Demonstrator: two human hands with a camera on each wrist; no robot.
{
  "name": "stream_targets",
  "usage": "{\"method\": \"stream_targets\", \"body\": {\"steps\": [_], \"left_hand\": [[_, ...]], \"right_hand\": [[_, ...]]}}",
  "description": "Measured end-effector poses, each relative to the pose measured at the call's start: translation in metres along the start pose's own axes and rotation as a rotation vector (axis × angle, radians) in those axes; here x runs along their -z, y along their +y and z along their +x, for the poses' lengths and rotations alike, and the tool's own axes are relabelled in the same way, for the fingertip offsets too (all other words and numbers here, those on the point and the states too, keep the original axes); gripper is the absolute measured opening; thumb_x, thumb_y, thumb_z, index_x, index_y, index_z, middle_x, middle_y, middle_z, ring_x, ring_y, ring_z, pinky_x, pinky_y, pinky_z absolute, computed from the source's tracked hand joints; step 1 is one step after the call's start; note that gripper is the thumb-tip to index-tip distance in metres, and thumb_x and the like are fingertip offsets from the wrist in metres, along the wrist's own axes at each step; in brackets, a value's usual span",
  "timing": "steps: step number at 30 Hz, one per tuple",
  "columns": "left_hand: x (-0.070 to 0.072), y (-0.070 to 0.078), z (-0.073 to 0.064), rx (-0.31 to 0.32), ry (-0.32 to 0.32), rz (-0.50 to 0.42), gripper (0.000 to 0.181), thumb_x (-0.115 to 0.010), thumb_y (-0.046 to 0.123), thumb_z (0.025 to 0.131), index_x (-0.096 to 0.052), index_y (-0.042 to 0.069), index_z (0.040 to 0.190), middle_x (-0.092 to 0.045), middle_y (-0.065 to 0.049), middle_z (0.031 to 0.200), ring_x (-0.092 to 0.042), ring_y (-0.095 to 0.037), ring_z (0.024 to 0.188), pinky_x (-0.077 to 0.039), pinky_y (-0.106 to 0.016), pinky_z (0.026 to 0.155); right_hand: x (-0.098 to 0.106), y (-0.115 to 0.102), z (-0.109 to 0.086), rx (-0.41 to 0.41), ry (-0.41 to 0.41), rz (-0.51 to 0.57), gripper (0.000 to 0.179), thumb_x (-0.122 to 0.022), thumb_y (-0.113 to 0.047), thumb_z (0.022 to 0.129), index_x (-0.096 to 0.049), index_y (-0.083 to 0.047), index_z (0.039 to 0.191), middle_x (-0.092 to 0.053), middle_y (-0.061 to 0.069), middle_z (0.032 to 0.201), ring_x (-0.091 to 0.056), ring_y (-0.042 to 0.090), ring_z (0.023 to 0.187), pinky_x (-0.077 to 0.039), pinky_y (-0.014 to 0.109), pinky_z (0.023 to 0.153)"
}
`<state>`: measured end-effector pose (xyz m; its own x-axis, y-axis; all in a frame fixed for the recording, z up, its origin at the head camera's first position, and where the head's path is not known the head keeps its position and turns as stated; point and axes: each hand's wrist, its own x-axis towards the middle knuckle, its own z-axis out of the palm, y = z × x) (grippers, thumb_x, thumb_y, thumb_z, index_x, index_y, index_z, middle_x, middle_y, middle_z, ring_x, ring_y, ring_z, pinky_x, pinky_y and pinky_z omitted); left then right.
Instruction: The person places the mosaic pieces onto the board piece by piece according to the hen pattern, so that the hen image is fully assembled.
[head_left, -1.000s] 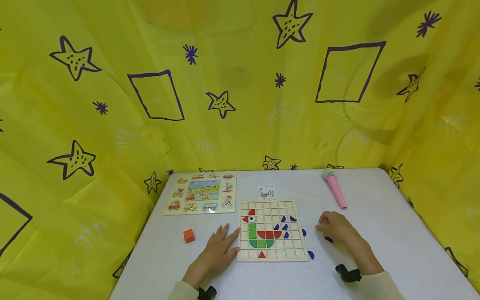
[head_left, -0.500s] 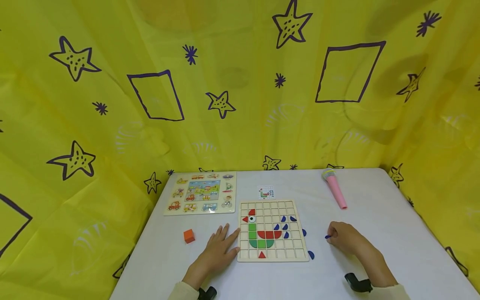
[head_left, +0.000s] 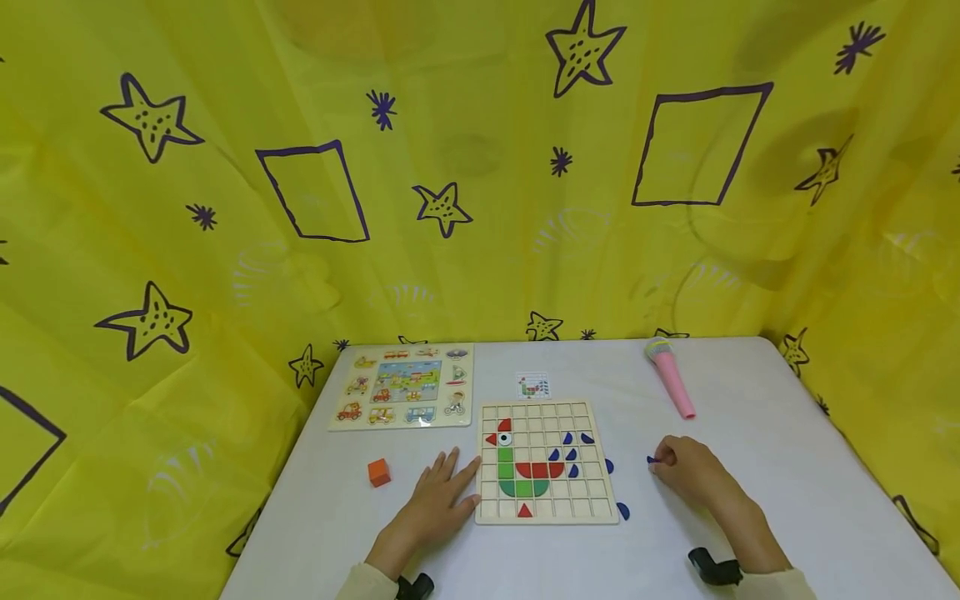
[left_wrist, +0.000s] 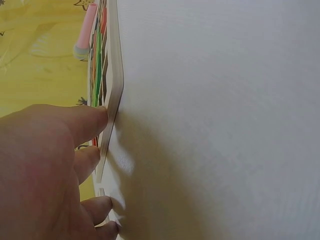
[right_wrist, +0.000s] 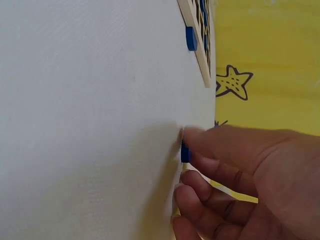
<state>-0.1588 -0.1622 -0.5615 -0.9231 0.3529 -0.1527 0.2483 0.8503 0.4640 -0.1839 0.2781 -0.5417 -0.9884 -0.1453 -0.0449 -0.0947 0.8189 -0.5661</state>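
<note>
My right hand (head_left: pixel 690 471) pinches a small blue half-round piece (right_wrist: pixel 185 152) between thumb and fingers, right of the wooden grid board (head_left: pixel 600 504). On the table my left hand (head_left: pixel 438 504) lies with fingers spread, its fingertips touching the board's left edge. Red, green and blue pieces form a bird shape on the board, with a round eye piece (head_left: pixel 505 438). One loose blue half-round piece (head_left: pixel 623 511) lies by the lower right corner, and another blue half-round piece (head_left: pixel 610 467) sits at the right edge. Behind the board is a small picture card (head_left: pixel 533 385) of a similar bird.
A vehicle picture puzzle (head_left: pixel 337 415) lies at the back left. An orange cube (head_left: pixel 378 472) stands left of my left hand. Toward the back right lies a pink toy microphone (head_left: pixel 673 383). A yellow patterned curtain (head_left: pixel 480 275) surrounds the white table (head_left: pixel 322 542).
My right hand has picked up the blue half-round piece from the table, shifting a little to the right and nearer me, then slightly back up. The left hand has stayed in place.
</note>
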Motion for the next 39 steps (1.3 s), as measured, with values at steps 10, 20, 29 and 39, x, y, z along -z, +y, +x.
{"method": "stream_targets", "body": {"steps": [10,20,29,39], "left_hand": [[0.000,0.002,0.000,0.011,-0.003,0.002,0.063,-0.056,0.049,0.106,-0.042,0.028,0.164,-0.025,-0.016,0.174,-0.016,-0.043,0.162,-0.017,-0.066,0.129],[0.000,0.001,0.000,0.004,0.003,0.003,0.062,-0.055,0.049,0.107,-0.041,0.028,0.164,-0.025,-0.016,0.174,-0.016,-0.043,0.162,-0.017,-0.066,0.129],[0.001,0.003,0.000,0.014,0.002,0.000,0.063,-0.055,0.049,0.107,-0.041,0.028,0.164,-0.024,-0.016,0.174,-0.016,-0.043,0.162,-0.016,-0.066,0.129],[0.003,0.005,-0.001,0.009,0.004,-0.007,0.061,-0.056,0.045,0.107,-0.042,0.027,0.163,-0.024,-0.017,0.174,-0.016,-0.044,0.162,-0.015,-0.066,0.129]], "right_hand": [[-0.005,-0.007,-0.001,-0.023,0.009,-0.003,0.013,-0.073,-0.008,0.094,-0.065,0.000,0.099,-0.067,0.012,0.092,-0.062,0.026,0.084,-0.056,0.050,0.077],[-0.009,-0.019,0.003,-0.036,0.033,-0.031,0.010,-0.074,-0.005,0.092,-0.066,0.000,0.093,-0.064,0.009,0.087,-0.058,0.024,0.079,-0.054,0.048,0.074],[-0.010,-0.018,0.003,-0.069,0.018,-0.054,0.012,-0.074,-0.006,0.092,-0.065,0.002,0.092,-0.064,0.011,0.088,-0.058,0.025,0.079,-0.055,0.048,0.073],[-0.014,-0.029,0.005,-0.080,0.036,-0.038,0.012,-0.075,-0.008,0.093,-0.069,0.002,0.093,-0.069,0.011,0.088,-0.061,0.025,0.081,-0.056,0.048,0.074]]}}
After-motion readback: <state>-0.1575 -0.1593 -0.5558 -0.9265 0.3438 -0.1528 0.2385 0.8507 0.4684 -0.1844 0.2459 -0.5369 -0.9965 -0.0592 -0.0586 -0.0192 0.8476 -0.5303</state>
